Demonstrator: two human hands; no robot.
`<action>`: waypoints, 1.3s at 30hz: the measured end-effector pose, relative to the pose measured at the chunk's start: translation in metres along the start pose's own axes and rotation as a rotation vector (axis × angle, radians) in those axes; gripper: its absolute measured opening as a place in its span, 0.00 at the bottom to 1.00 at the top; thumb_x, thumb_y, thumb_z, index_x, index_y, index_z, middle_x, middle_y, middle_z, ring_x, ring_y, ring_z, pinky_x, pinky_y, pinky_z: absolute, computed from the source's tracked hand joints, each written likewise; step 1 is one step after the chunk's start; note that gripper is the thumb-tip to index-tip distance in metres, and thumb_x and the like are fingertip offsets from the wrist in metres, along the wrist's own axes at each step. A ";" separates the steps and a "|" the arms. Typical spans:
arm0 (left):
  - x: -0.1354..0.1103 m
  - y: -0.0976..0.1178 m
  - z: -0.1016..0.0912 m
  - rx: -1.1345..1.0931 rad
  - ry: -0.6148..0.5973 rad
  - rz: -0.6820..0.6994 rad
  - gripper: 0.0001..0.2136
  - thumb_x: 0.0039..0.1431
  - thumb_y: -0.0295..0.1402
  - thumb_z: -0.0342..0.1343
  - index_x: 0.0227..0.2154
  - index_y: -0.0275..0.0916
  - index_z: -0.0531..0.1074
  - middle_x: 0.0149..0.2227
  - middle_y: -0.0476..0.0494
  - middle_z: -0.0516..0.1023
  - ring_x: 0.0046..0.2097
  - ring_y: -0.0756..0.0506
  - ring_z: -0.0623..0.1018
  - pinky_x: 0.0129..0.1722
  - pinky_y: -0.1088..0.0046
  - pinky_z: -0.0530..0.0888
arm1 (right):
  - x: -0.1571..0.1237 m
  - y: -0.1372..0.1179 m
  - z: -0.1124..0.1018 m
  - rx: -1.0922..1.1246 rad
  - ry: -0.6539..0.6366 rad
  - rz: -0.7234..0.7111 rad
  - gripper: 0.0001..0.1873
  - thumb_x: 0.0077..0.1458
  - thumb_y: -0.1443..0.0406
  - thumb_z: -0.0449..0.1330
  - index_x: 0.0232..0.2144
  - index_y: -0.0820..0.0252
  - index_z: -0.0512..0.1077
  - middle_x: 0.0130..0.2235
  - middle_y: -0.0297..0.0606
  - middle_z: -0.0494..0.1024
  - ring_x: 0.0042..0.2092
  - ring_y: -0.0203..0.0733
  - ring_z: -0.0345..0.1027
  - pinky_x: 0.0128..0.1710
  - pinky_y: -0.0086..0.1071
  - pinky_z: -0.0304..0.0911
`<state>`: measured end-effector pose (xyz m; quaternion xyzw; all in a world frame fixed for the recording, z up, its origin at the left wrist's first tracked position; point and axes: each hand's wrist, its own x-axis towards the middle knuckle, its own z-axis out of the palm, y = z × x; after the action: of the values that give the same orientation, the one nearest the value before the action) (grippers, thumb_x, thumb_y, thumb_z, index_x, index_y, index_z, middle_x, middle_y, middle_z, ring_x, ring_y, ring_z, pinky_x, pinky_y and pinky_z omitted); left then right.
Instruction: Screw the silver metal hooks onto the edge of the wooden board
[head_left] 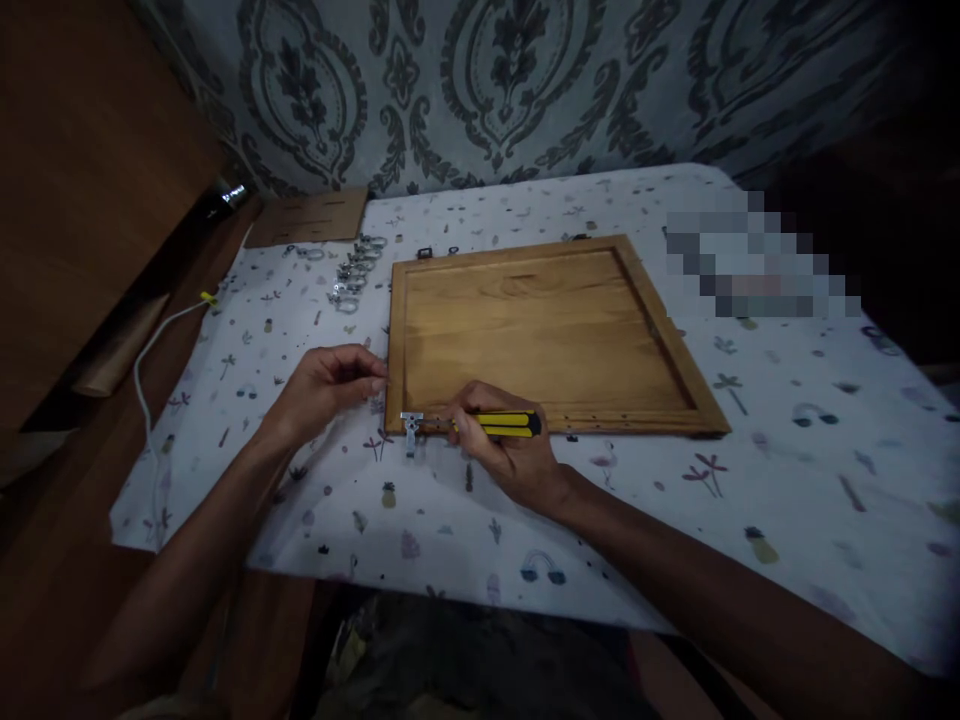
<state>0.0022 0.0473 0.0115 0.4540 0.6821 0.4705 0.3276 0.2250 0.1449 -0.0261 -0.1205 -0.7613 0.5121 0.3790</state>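
Observation:
A wooden cabinet door [525, 330] with a raised frame lies flat on the table. On its near left corner sits a metal hinge [411, 428], its arm hanging over the near edge. My right hand [504, 450] grips a yellow and black screwdriver [499, 424], whose shaft points left toward the hinge; I cannot tell whether the tip touches it. Beside the door's left edge is my left hand [328, 388], thumb and fingers drawn together. Whatever its fingertips may pinch is too small to see.
Several metal hinges [356, 272] lie in a row left of the door, near a cardboard piece [307, 217]. A white cable [142, 380] runs down the left side. The patterned tablecloth [420, 545] covers the table; a blurred patch [757, 260] hides something at right.

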 end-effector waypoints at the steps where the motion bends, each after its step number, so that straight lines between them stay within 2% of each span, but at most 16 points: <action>1: -0.003 0.000 0.005 -0.016 -0.037 0.005 0.09 0.48 0.36 0.71 0.28 0.38 0.80 0.28 0.47 0.81 0.29 0.49 0.77 0.32 0.74 0.76 | 0.000 0.000 0.000 -0.008 -0.003 0.009 0.13 0.66 0.62 0.56 0.27 0.56 0.67 0.27 0.32 0.72 0.28 0.35 0.66 0.28 0.32 0.62; 4: -0.011 -0.002 0.016 -0.026 -0.091 0.022 0.08 0.51 0.36 0.70 0.30 0.38 0.80 0.30 0.46 0.82 0.32 0.48 0.80 0.34 0.73 0.78 | 0.000 -0.001 -0.001 -0.021 -0.016 0.015 0.13 0.66 0.63 0.55 0.27 0.56 0.68 0.27 0.32 0.71 0.28 0.35 0.66 0.28 0.32 0.61; 11: -0.019 -0.009 0.030 0.041 -0.104 0.046 0.04 0.56 0.33 0.65 0.31 0.39 0.80 0.30 0.46 0.82 0.31 0.48 0.79 0.32 0.74 0.76 | 0.001 -0.002 -0.002 -0.027 -0.014 -0.022 0.12 0.66 0.65 0.56 0.28 0.56 0.68 0.27 0.31 0.72 0.29 0.35 0.68 0.29 0.31 0.62; 26: -0.019 -0.009 0.027 0.162 -0.168 0.124 0.02 0.58 0.32 0.64 0.31 0.41 0.81 0.31 0.47 0.82 0.33 0.48 0.79 0.34 0.72 0.76 | 0.000 0.000 -0.002 -0.036 -0.002 -0.062 0.11 0.66 0.65 0.57 0.29 0.56 0.69 0.27 0.31 0.73 0.28 0.34 0.67 0.30 0.32 0.63; 39: -0.020 -0.016 0.029 0.173 -0.144 0.203 0.03 0.59 0.30 0.64 0.31 0.41 0.82 0.31 0.46 0.81 0.34 0.48 0.79 0.35 0.72 0.74 | 0.001 0.000 -0.001 -0.013 0.002 -0.058 0.11 0.65 0.66 0.58 0.28 0.56 0.69 0.27 0.31 0.73 0.29 0.34 0.67 0.30 0.32 0.63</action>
<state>0.0305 0.0362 -0.0127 0.5797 0.6455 0.4069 0.2859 0.2255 0.1462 -0.0256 -0.1012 -0.7674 0.4961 0.3934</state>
